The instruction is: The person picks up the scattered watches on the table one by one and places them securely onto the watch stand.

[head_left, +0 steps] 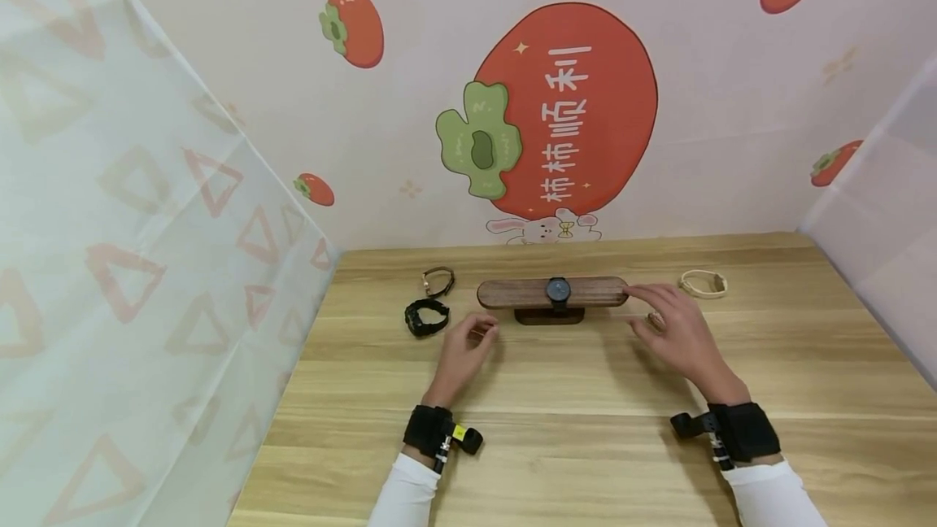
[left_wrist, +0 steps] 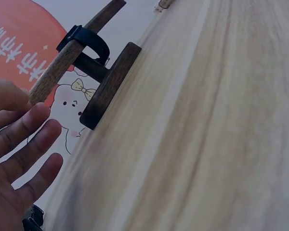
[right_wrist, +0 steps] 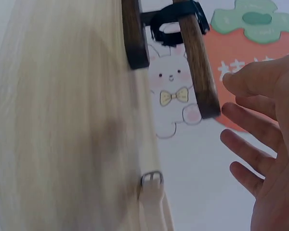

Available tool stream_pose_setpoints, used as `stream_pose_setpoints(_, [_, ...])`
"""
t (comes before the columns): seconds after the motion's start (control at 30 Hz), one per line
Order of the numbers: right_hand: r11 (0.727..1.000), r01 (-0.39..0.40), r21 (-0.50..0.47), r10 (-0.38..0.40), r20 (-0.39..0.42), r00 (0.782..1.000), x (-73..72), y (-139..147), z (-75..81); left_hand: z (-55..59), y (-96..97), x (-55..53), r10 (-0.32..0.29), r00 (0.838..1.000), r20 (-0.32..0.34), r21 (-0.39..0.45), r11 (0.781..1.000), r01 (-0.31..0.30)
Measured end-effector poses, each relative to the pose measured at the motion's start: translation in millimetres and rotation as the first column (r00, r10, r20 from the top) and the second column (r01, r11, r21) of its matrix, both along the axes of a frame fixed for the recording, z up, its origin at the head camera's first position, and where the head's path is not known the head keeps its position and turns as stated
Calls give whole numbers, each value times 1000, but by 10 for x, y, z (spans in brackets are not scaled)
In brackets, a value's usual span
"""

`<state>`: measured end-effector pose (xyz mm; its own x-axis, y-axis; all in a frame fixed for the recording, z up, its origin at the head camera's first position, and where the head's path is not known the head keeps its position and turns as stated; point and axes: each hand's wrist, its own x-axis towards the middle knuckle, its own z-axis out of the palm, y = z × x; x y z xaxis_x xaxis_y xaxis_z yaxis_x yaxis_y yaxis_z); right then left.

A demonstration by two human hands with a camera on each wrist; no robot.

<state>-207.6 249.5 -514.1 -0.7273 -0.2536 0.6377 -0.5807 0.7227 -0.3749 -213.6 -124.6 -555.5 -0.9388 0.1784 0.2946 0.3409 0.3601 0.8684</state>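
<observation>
A dark wooden watch stand (head_left: 505, 294) with a horizontal bar on a short base stands near the back of the table. A black watch (head_left: 559, 290) is strapped round the middle of its bar. My left hand (head_left: 463, 352) is by the bar's left end, fingers loosely bent; whether it touches the wood I cannot tell. At the other end, my right hand (head_left: 677, 332) has its fingers extended beside the bar tip, and the right wrist view shows the bar (right_wrist: 202, 82) not gripped. Behind the right fingers, a small band-like item (head_left: 655, 320) is partly hidden.
Left of the stand lie a black chunky watch (head_left: 417, 320) and a thin dark-strapped watch (head_left: 437, 293). A cream-strapped watch (head_left: 704, 294) lies at the back right. The wooden table (head_left: 556, 446) meets a wall covering printed with persimmons (head_left: 586, 112).
</observation>
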Motion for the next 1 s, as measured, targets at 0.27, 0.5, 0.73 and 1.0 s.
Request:
stream_pose_setpoints(0.27, [997,63,-33,-60,67,996,27,195,-36,-8,66,17,-58,998,18,31,998,58])
stream_pose_setpoints(0.5, [997,77,-10,-74,185,980,47,319,-68,-38,73,24,-89,996,25,77,993,87])
stream_pose_setpoints(0.73, [998,65,26,-69,219,973,27,450,-133,-64,60,15,-89,996,30,71,994,87])
stream_pose_setpoints(1.0, [995,53,83,-77,324,943,34,595,-191,-58,60,24,-88,995,51,43,995,85])
